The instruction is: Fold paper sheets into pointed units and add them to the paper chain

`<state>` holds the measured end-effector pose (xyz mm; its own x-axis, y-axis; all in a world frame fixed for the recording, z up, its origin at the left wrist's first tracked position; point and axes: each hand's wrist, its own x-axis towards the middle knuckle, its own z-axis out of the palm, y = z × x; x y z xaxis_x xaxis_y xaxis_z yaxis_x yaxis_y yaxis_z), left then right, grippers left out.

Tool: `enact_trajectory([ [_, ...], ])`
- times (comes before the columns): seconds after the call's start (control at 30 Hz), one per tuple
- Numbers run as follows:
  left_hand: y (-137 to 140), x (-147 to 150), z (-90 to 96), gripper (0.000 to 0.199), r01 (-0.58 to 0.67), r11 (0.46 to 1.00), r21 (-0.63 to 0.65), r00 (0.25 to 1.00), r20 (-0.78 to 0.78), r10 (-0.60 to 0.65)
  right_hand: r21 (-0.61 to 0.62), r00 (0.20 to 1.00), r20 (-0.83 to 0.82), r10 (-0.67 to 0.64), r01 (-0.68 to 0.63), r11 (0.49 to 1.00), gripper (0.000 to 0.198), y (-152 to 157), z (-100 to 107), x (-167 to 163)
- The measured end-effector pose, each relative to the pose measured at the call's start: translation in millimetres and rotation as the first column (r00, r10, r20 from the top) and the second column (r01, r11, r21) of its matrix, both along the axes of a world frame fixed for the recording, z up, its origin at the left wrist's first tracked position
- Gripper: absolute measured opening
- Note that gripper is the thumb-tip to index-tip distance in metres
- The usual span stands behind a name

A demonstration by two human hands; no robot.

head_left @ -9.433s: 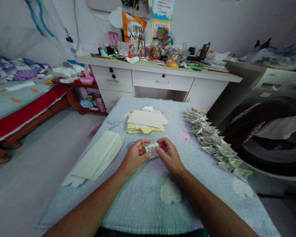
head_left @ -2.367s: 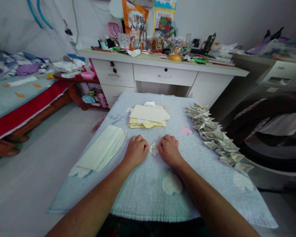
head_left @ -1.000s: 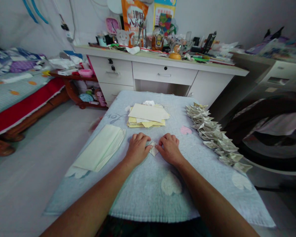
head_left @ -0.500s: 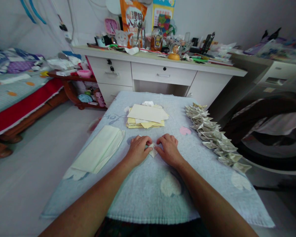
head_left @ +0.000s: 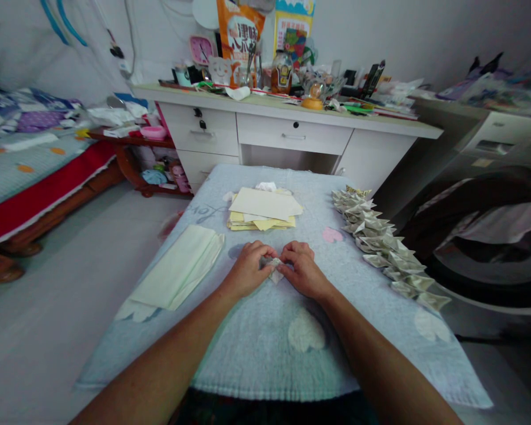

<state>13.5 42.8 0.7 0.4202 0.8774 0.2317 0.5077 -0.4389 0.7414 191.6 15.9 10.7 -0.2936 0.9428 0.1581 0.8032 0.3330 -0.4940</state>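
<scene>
A small folded piece of paper [head_left: 276, 273] lies low over the cloth-covered table, between my two hands. My left hand [head_left: 251, 268] pinches its left side with thumb and fingers. On its right side my right hand [head_left: 301, 268] grips it the same way, fingers curled. Parts of the paper are hidden under the fingertips. Beyond the hands sits a stack of cream and yellow paper sheets [head_left: 265, 203]. Left of my left hand lies a pale green folded paper bundle [head_left: 177, 268]. A long row of folded paper pieces with pointed tips [head_left: 380, 242] runs down the right side.
The table wears a light blue cloth [head_left: 248, 354] with heart patterns. Behind it stands a white desk [head_left: 292, 133] crowded with jars and packets. A bed [head_left: 35, 171] is at the left, a washing machine [head_left: 491, 141] at the right. White crumpled tissue [head_left: 266, 186] lies behind the stack.
My right hand has shifted slightly left, its fingers closer to the left hand over the folded paper. Everything else on the table looks the same.
</scene>
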Motion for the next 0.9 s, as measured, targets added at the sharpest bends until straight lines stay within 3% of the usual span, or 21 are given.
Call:
enact_trajectory([
  [0.2, 0, -4, -1.3, 0.023, 0.090, 0.983, -0.163, 0.991, 0.117, -0.071, 0.006, 0.997, -0.044, 0.059, -0.058, 0.998, 0.008, 0, 4, 2],
  [0.4, 1, -6, -4.2, 0.015, 0.074, 0.946, -0.314, 0.951, 0.309, 0.028, -0.008, 0.992, -0.109, 0.066, -0.067, 0.998, 0.018, -1, 6, 10],
  [0.5, 2, -5, -3.7, 0.015, 0.108, 0.918, -0.381, 0.914, 0.401, 0.059, -0.029, 0.981, -0.168, 0.093, -0.100, 0.995, 0.013, 0, 7, 14],
  [0.7, 0, -5, -5.5, 0.017, 0.151, 0.900, -0.409, 0.906, 0.421, 0.039, -0.005, 0.947, -0.295, 0.127, -0.135, 0.991, 0.025, -1, 10, 11],
  [0.9, -2, -4, -6.4, 0.015, 0.201, 0.877, -0.437, 0.876, 0.481, 0.040, 0.009, 0.946, -0.317, 0.072, -0.072, 0.997, 0.025, 1, 5, 9],
])
